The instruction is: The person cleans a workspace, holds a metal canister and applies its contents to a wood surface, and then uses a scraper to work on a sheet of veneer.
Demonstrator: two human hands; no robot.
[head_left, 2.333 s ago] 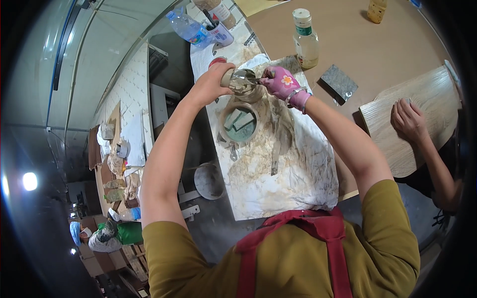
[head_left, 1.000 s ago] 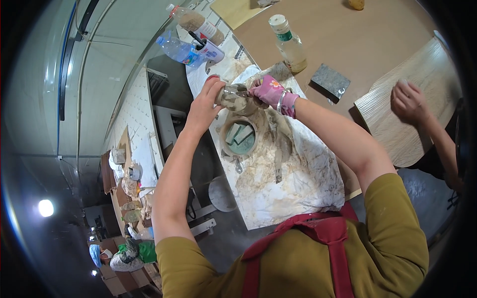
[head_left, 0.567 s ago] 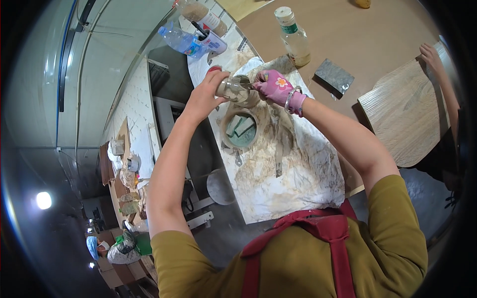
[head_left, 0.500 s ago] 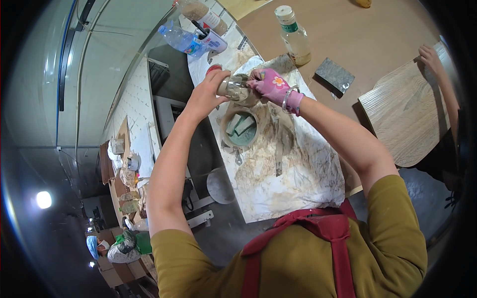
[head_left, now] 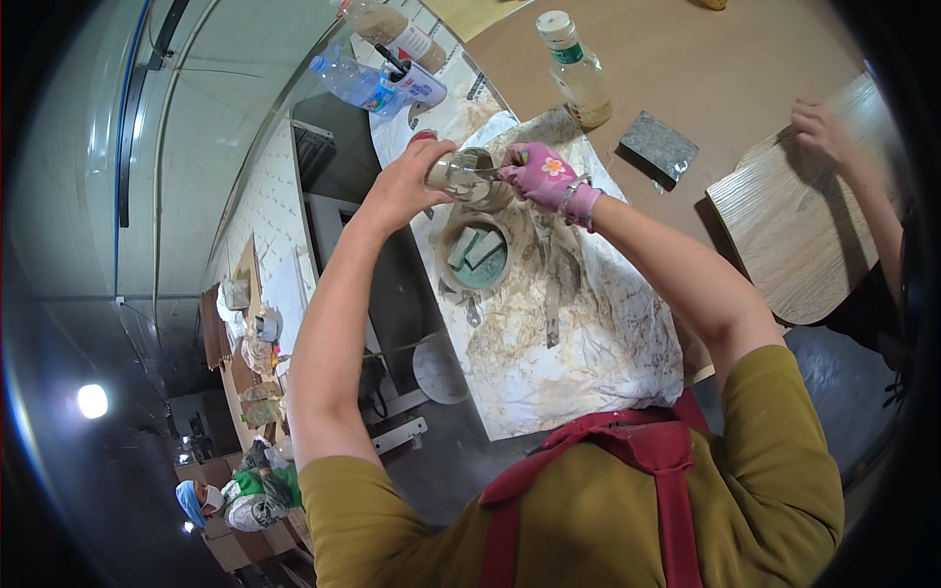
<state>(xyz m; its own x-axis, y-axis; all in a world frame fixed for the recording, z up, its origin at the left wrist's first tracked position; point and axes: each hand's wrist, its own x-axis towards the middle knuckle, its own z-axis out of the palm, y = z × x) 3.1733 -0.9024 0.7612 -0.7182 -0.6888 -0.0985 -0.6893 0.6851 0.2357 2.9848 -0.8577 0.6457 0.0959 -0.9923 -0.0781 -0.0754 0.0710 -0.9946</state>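
Holding the tilted, clear glassy jar [head_left: 478,192] in the bare left hand [head_left: 404,186] beside a round tan bowl [head_left: 443,260], pink-gloved right hand [head_left: 545,176] pinching a slim grey tool [head_left: 488,174] at jar mouth, risks spillage if left grip slips.

1. Jar [head_left: 474,184]: clear, smooth, glossy.
2. Pink glove [head_left: 547,174]: matt cloth.
3. Table cover [head_left: 606,338]: creased, matt, stained.
4. Block [head_left: 659,147]: stone-like, dark sides glossy.
5. Board [head_left: 784,230]: wood-grained, faint sheen.
6. Blue bottle [head_left: 351,82]: transparent, shiny plastic.
7. Apron strap [head_left: 676,529]: matt red cloth.
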